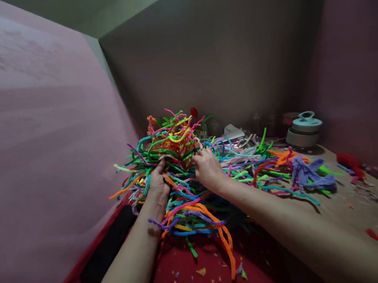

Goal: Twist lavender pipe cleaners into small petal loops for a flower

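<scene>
At centre frame, my left hand (158, 184) touches bright fuzzy stems (187, 187); my right hand (209, 169) curls beside it, rightward. Whether either's fingers grip, I cannot tell.

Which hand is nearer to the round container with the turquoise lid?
The right. The right hand is among the fuzzy strands, left of the container in the picture; the left hand is also among them, farther left.
</scene>
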{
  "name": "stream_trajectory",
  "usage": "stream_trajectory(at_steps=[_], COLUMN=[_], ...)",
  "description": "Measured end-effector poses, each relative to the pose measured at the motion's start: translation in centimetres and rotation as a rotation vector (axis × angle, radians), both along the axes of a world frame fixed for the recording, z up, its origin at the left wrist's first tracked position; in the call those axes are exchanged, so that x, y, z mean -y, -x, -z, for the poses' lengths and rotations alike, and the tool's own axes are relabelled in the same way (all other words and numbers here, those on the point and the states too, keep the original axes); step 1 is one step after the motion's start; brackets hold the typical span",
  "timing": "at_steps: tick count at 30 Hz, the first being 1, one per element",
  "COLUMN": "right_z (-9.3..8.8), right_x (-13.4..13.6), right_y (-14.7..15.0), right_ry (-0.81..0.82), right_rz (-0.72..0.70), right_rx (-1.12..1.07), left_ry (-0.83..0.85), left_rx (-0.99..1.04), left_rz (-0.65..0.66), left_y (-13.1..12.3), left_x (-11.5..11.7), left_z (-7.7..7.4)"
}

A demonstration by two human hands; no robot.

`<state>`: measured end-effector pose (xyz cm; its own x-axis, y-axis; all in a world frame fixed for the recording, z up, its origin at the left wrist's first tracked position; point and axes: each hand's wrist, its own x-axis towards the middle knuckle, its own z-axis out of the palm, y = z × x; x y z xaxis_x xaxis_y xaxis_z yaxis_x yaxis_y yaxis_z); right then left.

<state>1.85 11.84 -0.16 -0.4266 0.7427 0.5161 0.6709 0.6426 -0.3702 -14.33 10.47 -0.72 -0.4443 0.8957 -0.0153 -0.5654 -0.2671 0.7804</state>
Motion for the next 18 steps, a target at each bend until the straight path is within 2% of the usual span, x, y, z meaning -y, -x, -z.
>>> stream_trajectory(at_steps=[3,8,14,18], right_z=[0.2,1.2,-0.2,-0.8], right_x=[-0.5,0.3,1.8,1.5], right_y=[-0.2,-0.6,1.6,3.9], right_ry=[0.027,0.054,-0.027,0.125], right_rz=[-0.004,-0.196,-0.216,-0.182], right_rx=[0.050,0.234,0.040,0.040], left_ry=[0.008,0.018,-0.031,-0.035], left_rx=[0.005,0.014,0.012,0.009], left_rz=[0.014,0.019,0.002,0.011], left_y=[0.1,0.2,0.0,0.1], left_x=[0.0,0.2,0.4,0.2], left_z=[0.1,0.0,-0.4,-0.3])
